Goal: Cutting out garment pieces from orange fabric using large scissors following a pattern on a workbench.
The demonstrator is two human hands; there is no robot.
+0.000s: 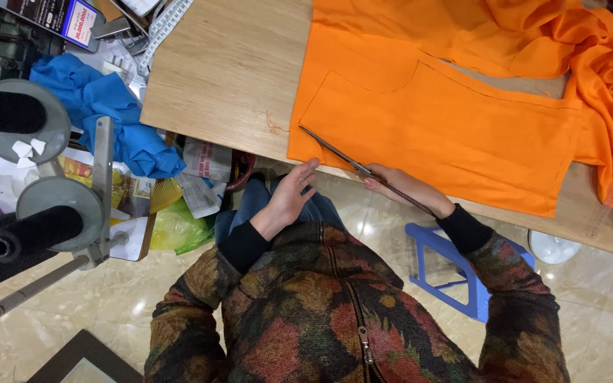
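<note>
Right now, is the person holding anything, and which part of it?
Yes. The right hand holds long scissors by the handle end, blades on the orange fabric. The left hand holds nothing; its fingertips touch the fabric's edge.

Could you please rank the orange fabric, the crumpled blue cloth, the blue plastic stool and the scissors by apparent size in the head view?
1. Flat orange fabric
2. Crumpled blue cloth
3. Blue plastic stool, partly hidden, so unsure against the cloth
4. Slim metal scissors, in the right hand

Phone screen (57,19) top left, dark with white and red panel, printed paper packets (203,174) under table edge
</note>
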